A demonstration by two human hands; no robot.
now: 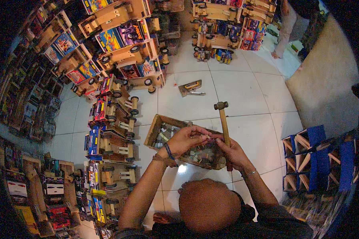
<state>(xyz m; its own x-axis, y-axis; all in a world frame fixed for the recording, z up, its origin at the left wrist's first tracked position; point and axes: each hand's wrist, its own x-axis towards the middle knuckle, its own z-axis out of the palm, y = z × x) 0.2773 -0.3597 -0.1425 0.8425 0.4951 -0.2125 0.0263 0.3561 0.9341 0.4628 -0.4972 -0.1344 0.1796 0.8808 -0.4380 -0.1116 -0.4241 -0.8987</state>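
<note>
A ball-peen hammer (224, 123) stands up from my right hand (234, 153), its wooden handle held in the fingers and its metal head pointing away from me. My left hand (184, 139) has thumb and fingertips pinched together close to the right hand's fingertips. Whatever small thing is pinched there is too small to make out. Beneath both hands lies a shallow wooden box (150, 132), set at a slant on the floor. Many small grey and pale pieces (163, 133) fill it. My hands and wrists hide part of the box.
Wooden toy trucks (119, 113) with black wheels line the left, and more are stacked in tall piles (115, 38) beyond. A black-and-yellow hand tool (190, 87) lies on the white tiles. Blue wood-framed pieces (315, 159) stand at right. A barefoot person (288, 34) is at far right.
</note>
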